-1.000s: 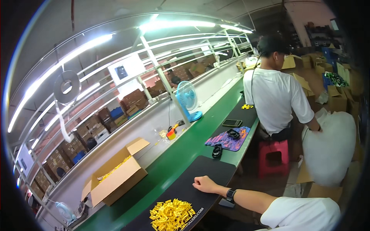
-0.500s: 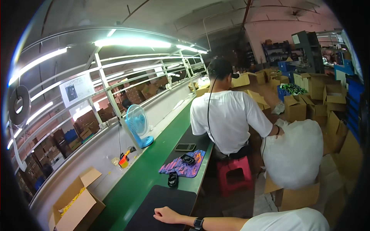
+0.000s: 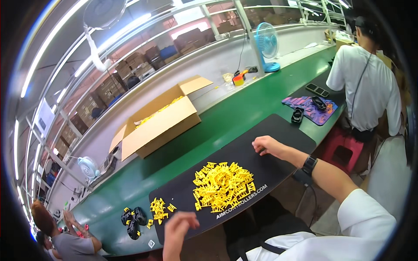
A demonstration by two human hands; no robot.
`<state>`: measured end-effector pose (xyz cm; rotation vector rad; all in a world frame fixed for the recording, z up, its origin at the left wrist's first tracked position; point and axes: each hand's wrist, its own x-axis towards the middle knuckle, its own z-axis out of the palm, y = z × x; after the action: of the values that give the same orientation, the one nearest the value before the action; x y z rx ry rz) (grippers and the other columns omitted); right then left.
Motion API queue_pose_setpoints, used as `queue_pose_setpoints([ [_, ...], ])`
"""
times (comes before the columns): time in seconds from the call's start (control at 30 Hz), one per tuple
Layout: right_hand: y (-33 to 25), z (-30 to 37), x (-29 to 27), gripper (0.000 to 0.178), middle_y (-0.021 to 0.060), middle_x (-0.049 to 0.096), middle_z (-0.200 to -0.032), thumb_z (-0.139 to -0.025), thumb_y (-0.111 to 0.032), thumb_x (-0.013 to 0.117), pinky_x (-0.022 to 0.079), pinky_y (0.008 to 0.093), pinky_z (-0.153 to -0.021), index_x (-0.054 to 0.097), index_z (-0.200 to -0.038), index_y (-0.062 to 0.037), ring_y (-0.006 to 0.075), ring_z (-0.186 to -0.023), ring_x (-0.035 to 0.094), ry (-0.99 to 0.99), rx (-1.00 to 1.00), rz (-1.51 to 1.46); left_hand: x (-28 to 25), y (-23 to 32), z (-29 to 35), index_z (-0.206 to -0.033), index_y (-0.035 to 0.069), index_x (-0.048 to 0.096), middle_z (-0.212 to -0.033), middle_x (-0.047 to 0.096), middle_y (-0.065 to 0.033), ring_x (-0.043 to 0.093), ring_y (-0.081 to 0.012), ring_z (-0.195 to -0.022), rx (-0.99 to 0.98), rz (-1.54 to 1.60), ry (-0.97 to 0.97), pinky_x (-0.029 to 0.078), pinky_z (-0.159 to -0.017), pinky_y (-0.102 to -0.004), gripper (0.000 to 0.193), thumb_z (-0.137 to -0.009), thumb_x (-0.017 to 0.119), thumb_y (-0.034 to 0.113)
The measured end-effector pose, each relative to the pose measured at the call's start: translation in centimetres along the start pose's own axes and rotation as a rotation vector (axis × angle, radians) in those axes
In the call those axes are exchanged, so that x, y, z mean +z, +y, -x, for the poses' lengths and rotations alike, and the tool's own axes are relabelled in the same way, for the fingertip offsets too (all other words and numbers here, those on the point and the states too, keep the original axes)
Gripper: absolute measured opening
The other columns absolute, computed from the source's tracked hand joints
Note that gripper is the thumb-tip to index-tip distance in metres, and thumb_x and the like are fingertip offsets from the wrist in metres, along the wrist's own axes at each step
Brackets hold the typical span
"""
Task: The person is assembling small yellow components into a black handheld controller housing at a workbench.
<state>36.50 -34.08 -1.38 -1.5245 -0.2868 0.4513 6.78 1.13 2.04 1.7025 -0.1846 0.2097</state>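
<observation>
A heap of small yellow plastic pieces (image 3: 224, 185), ladder-like in shape, lies on a black mat (image 3: 285, 130). My right hand (image 3: 269, 145) is beyond the heap's right side, over the mat, with its fingers curled in and nothing visible in them. At the mat's near left edge is my left hand (image 3: 180, 224), slightly blurred, its fingers loosely bent and apart, with nothing seen in it. A smaller group of yellow pieces (image 3: 160, 209) lies just beyond that hand. Left of this group, several black parts with yellow bits (image 3: 133, 220) rest on the green bench (image 3: 102, 222).
An open cardboard box (image 3: 163, 130) with yellow pieces inside stands behind the mat. A blue fan (image 3: 267, 45) and an orange-yellow tape dispenser (image 3: 238, 79) are farther back. A person in white (image 3: 363, 87) sits right, near a patterned cloth (image 3: 315, 111); another person (image 3: 74, 243) works left.
My view has swung left and down, bringing the yellow heap, my left hand and the left part of the bench into sight. My right hand stays curled over the mat.
</observation>
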Motion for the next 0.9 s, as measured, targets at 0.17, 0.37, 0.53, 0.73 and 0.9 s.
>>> queue_pose_setpoints([
  [0.17,-2.0,-5.6,4.2,0.033,0.0045,0.061,-0.095,-0.089,-0.043,0.065,0.046,0.035,-0.094,0.064,-0.09,-0.0107,0.0169,-0.098,0.057,-0.137,0.059,-0.481,-3.3,-3.9,-14.3,-0.106,0.001,0.064,-0.091,0.06,-0.0096,0.059,-0.025,-0.088,0.129,0.76,0.357,0.047,-0.08,-0.0395,0.03,-0.093,0.059,0.028],
  [0.37,1.4,-12.6,3.4,0.024,0.0041,0.062,-0.091,-0.091,-0.036,0.063,0.047,0.0354,-0.089,0.062,-0.086,-0.012,0.0187,-0.095,0.059,0.037,-0.098,-0.724,-5.0,-12.7,-21.0,-0.082,0.008,0.058,-0.076,0.051,-0.0045,0.049,-0.0212,-0.071,0.059,1.149,0.776,0.043,-0.07,-0.0366,0.02,-0.091,0.053,0.025],
  [0.53,3.7,-14.7,3.8,0.015,0.0044,0.058,-0.074,-0.095,-0.013,0.058,0.045,0.0317,-0.066,0.057,-0.081,-0.0077,0.0139,-0.072,0.057,0.104,-0.342,-0.579,-6.6,-16.2,-20.9,-0.067,0.014,0.038,-0.061,0.036,-0.0009,0.035,-0.0156,-0.055,0.188,0.85,0.784,0.029,-0.053,-0.0315,0.031,-0.093,0.051,0.022],
  [0.73,1.2,-11.9,5.9,0.012,0.0109,0.056,-0.06,-0.089,-0.009,0.064,0.044,0.0362,-0.053,0.057,-0.084,-0.0011,0.0222,-0.052,0.057,0.347,-0.651,0.662,-3.5,-13.8,-21.6,-0.072,-0.003,0.034,-0.058,0.027,-0.0066,0.026,-0.0127,-0.054,0.134,-0.54,0.751,0.023,-0.05,-0.0368,0.033,-0.097,0.05,0.01],
  [0.9,1.7,-12.1,6.4,0.01,0.0158,0.062,-0.065,-0.087,-0.008,0.066,0.049,0.0413,-0.057,0.058,-0.085,-0.0019,0.033,-0.058,0.062,0.204,-0.798,0.831,-4.0,-14.4,-21.4,-0.074,-0.003,0.036,-0.062,0.026,-0.0043,0.027,-0.0092,-0.059,0.103,-0.644,0.736,0.024,-0.051,-0.0342,0.033,-0.098,0.052,0.012],
])
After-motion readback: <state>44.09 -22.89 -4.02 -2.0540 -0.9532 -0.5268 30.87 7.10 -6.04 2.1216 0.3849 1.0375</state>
